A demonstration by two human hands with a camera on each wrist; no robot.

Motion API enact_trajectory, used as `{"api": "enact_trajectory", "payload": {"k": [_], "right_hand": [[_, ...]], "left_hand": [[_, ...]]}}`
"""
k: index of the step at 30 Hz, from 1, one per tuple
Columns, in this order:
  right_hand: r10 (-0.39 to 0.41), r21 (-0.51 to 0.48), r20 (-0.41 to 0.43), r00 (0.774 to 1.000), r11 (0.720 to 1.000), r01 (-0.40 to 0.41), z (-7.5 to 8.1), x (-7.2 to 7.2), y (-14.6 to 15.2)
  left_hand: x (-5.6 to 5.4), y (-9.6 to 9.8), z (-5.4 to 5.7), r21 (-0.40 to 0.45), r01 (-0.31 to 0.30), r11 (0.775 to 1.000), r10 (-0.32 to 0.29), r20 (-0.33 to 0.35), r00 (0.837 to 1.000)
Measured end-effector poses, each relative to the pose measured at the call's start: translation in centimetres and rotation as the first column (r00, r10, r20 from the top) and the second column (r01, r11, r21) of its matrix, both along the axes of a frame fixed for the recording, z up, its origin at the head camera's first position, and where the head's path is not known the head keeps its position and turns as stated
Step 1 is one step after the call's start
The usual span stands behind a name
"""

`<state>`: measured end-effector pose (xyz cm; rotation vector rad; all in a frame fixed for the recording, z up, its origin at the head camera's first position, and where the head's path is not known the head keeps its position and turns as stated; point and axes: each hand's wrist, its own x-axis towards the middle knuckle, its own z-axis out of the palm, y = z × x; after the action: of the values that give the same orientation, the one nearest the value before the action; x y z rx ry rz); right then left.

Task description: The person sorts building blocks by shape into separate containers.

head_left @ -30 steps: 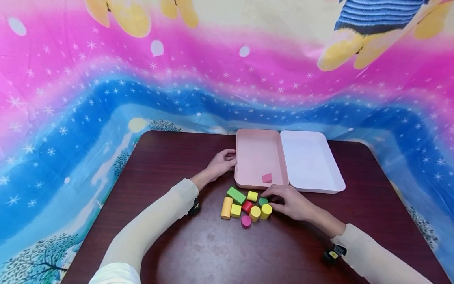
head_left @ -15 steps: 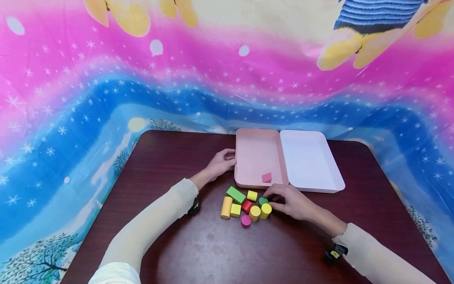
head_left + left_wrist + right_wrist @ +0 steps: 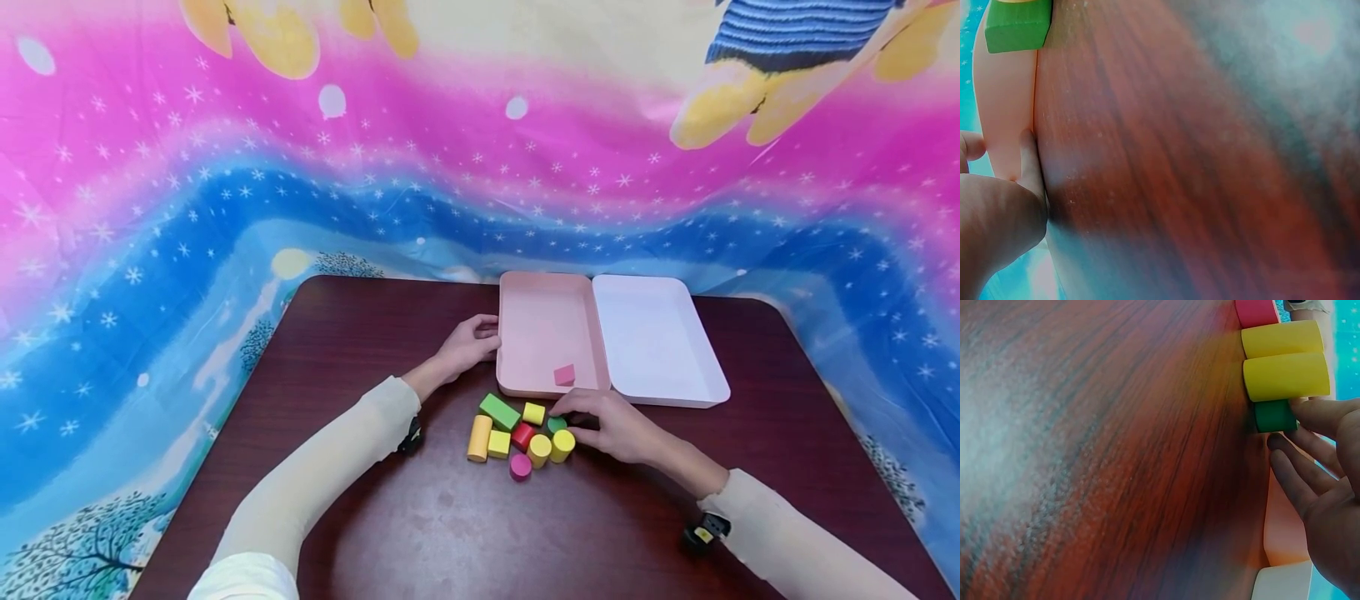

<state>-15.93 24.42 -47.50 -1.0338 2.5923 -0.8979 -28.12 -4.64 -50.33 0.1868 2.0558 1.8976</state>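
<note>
My left hand (image 3: 467, 346) rests its fingers against the left wall of a shallow pink tray (image 3: 543, 325); the left wrist view shows a finger lying along that wall. My right hand (image 3: 618, 425) is at the right side of a group of toy blocks. Its thumb and index finger are spread close about a short green cylinder (image 3: 1275, 416), which stands on the table beside a yellow cylinder (image 3: 1286, 376). A pink block (image 3: 564, 375) lies inside the tray. The other fingers of the right hand extend past the green cylinder, near the tray's front wall.
A white tray (image 3: 660, 337) adjoins the pink one on the right. Left of the right hand sit a green rectangular block (image 3: 499, 412), an orange cylinder (image 3: 479, 438), a red block (image 3: 522, 437), a magenta cylinder (image 3: 520, 467) and several yellow blocks. A patterned cloth (image 3: 450, 125) hangs behind the dark table (image 3: 465, 533).
The right hand's fingertips have shifted slightly about the green cylinder, the index finger now a little farther left. The left hand, trays and blocks stay as they were.
</note>
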Motion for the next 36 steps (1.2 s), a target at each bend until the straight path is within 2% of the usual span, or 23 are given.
{"api": "enact_trajectory", "payload": {"k": [19,36], "right_hand": [[-0.034,0.04,-0.043,0.999,0.999,0.035,0.05,0.28,0.11],[-0.052,0.036,-0.021,0.998,0.998,0.053,-0.31,0.49,0.23]], "left_hand": [[0.02,0.05,0.06,-0.02,-0.001,1.0,0.001,-0.004,1.0],[0.06,0.07,0.04,-0.014,0.002,1.0,-0.002,-0.008,1.0]]}}
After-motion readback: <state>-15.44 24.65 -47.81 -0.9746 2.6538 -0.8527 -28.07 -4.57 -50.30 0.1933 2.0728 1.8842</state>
